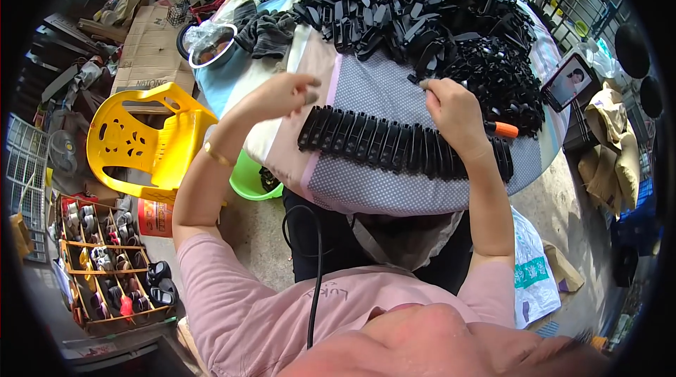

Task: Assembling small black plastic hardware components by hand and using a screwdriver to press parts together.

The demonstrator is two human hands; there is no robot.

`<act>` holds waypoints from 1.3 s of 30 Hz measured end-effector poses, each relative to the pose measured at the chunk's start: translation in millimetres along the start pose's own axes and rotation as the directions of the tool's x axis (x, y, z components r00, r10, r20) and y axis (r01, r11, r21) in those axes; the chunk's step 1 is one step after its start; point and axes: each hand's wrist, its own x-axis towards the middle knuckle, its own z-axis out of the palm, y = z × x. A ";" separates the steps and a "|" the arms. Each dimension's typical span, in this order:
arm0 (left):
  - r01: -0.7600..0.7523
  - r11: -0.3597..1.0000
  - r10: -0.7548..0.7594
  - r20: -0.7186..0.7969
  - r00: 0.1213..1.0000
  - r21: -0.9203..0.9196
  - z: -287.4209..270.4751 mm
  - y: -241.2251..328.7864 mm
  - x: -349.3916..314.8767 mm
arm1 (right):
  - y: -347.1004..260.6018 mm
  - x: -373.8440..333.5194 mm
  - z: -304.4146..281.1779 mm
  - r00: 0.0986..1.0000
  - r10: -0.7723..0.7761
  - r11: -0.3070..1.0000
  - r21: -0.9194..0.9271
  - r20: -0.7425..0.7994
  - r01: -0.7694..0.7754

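My left hand (pixel 282 95) hovers over the left part of the table, its fingers a little apart and nothing seen in them. It hangs just above the left end of a long row of black plastic pieces (pixel 380 139), which stand side by side. My right hand (pixel 456 111) is above the row's right half, thumb and finger pinched on a small black plastic part (pixel 413 79). An orange-handled tool (pixel 501 129) lies partly hidden behind my right wrist. At the far side a big heap of loose black plastic pieces (pixel 394 7) covers the table.
The cloth-covered table (pixel 380 92) also bears a dark rag (pixel 266 30), a white-rimmed bowl (pixel 204 61) and a propped phone (pixel 567 83). At the left are a yellow plastic chair (pixel 127 141), a green basin (pixel 245 181) and a shoe rack (pixel 105 285). A cable (pixel 319 257) hangs before me.
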 end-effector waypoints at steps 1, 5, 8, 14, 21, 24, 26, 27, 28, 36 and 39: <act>-0.052 0.998 0.055 -0.082 0.995 0.030 -3.1 -0.9 10.6 | -4.9 2.9 -1.1 1.000 -0.007 1.000 0.008 0.000 0.007; -0.245 0.915 0.340 -0.288 0.895 0.319 9.9 7.6 83.6 | -14.1 6.8 -6.0 0.995 0.000 0.994 0.105 -0.099 0.011; -0.146 0.893 0.338 -0.420 0.842 0.427 30.3 47.2 105.6 | -11.5 5.1 -7.7 0.988 0.020 0.985 0.173 -0.154 0.007; 0.075 0.875 0.233 -0.550 0.802 0.479 37.9 48.2 145.8 | -7.5 4.5 -5.8 0.979 0.051 0.968 0.253 -0.199 0.001; -0.148 0.914 0.033 -0.294 0.955 -0.378 28.0 45.8 106.9 | -9.3 1.9 -12.3 0.946 0.160 0.906 0.423 -0.282 -0.027; 0.016 0.381 0.048 0.037 0.998 -0.924 44.5 53.1 76.5 | -10.5 3.0 -11.3 0.935 0.134 0.925 0.381 -0.327 0.001; 0.038 0.268 0.220 0.100 0.970 -0.963 56.6 48.7 62.9 | -14.8 3.7 -12.0 0.936 0.104 0.933 0.360 -0.336 0.026; 0.062 0.206 0.311 0.125 0.942 -0.977 60.3 49.0 55.8 | -18.1 2.8 -13.4 0.936 0.098 0.932 0.360 -0.337 0.032; 0.060 0.204 0.310 0.123 0.943 -0.977 64.3 51.1 49.9 | -20.4 2.5 -14.1 0.937 0.091 0.932 0.359 -0.339 0.039; -0.050 0.245 0.266 0.018 0.964 -0.968 82.0 79.3 26.7 | -24.7 2.9 -14.7 0.883 -0.178 0.962 0.111 -0.435 0.248; -0.034 0.263 0.292 0.046 0.955 -0.964 82.7 83.2 26.2 | -28.4 1.1 -15.2 0.892 -0.046 0.956 0.239 -0.449 0.170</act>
